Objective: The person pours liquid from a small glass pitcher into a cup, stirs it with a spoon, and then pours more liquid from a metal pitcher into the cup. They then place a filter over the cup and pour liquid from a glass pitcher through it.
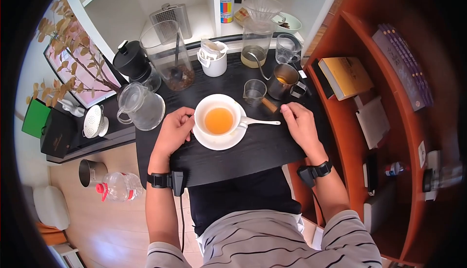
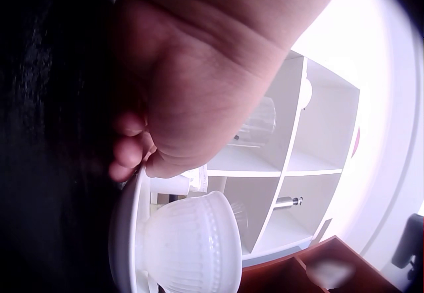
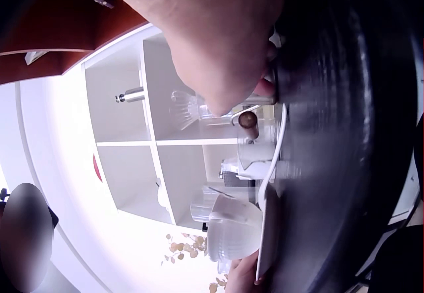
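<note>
A white cup (image 1: 218, 118) of amber liquid stands on a white saucer (image 1: 220, 144), a white spoon (image 1: 260, 121) lying at its right. The left hand (image 1: 174, 131) pinches the saucer's left edge; in the left wrist view, thumb and fingertips of the left hand (image 2: 192, 74) meet at the rim of the saucer (image 2: 123, 233), beside the ribbed cup (image 2: 199, 243). On the right, the right hand (image 1: 301, 126) rests near the table's edge, beside the wooden handle (image 1: 269, 105) of a small glass pitcher (image 1: 254, 92). The right wrist view shows the right hand (image 3: 218, 48) beyond the spoon (image 3: 277, 154), its fingertips partly hidden.
Behind the cup stand a white mug (image 1: 213, 64), a metal pitcher (image 1: 283, 82), a tall glass container (image 1: 168, 56), and a glass jug (image 1: 141, 106) at left. A black grinder (image 1: 130, 59) is at the back left. A red-brown bookshelf (image 1: 340, 103) borders the right side.
</note>
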A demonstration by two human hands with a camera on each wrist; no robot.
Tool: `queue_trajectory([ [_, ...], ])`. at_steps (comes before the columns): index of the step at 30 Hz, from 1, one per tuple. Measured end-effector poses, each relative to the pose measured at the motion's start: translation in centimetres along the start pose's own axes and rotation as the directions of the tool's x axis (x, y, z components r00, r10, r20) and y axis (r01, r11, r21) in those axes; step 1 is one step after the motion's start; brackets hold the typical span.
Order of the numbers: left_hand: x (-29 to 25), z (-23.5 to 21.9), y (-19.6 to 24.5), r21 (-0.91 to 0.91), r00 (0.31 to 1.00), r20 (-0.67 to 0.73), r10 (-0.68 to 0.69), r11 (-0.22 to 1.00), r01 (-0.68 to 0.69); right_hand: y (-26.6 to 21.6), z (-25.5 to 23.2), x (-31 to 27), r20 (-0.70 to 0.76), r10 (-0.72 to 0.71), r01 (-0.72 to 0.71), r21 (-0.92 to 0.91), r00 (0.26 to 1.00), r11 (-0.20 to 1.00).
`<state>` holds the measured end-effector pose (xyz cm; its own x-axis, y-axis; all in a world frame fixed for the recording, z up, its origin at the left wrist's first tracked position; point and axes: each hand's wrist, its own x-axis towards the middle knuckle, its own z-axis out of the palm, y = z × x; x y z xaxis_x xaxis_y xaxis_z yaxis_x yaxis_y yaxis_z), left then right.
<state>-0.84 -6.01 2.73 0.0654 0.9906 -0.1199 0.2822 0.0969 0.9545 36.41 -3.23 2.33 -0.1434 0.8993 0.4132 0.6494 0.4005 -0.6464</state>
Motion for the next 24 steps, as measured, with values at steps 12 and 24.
queue_trajectory([
  [12,0.15,0.11,-0.12,0.011,1.0,-0.018,-0.017,1.0,0.017,0.27,-0.36,-0.6,-0.068,0.049,-0.042,0.094,0.996,0.995],
  [24,0.23,0.02,-0.51,-0.014,1.0,-0.005,-0.004,1.0,0.004,0.52,-0.5,-0.67,-0.048,0.066,-0.06,0.106,0.997,0.993],
])
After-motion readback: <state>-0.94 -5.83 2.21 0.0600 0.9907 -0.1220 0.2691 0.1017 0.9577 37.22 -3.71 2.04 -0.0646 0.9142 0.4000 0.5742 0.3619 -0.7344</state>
